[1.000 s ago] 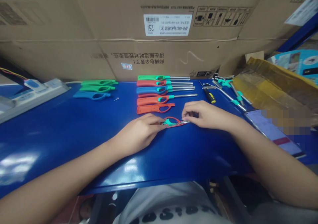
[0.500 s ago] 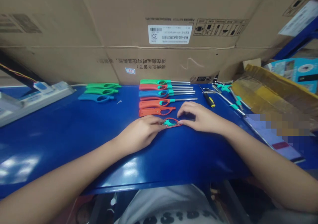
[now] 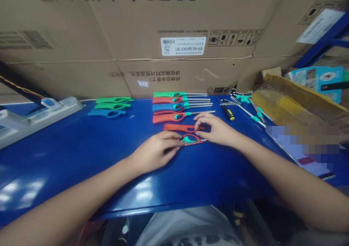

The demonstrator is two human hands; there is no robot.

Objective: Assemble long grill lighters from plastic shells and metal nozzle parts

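Note:
My left hand (image 3: 155, 149) is closed, its thumb and fingertips pinching the left end of an open red lighter half (image 3: 194, 143) with a green trigger piece (image 3: 188, 140) inside. That half lies low over the blue table, its handle hidden by my fingers. Just beyond it rests a second red shell half (image 3: 176, 127), without a metal tube. My right hand (image 3: 215, 129) has its fingers curled round the right end of this shell, thumb near the tip of the first half. Behind them lies an assembled red lighter (image 3: 169, 118) with a metal tube.
More lighters in green, red and blue (image 3: 169, 107) are lined up behind. At left sit green and blue shells (image 3: 106, 113), tiny screws (image 3: 131, 116) and a power strip (image 3: 40, 118). To the right are a screwdriver (image 3: 228, 112), metal tubes (image 3: 249, 109) and a taped carton (image 3: 294, 104).
My right hand has come onto the loose red shell, which has slid right along the table. The lighter half in my left hand has shifted slightly right. The camera view has tilted up.

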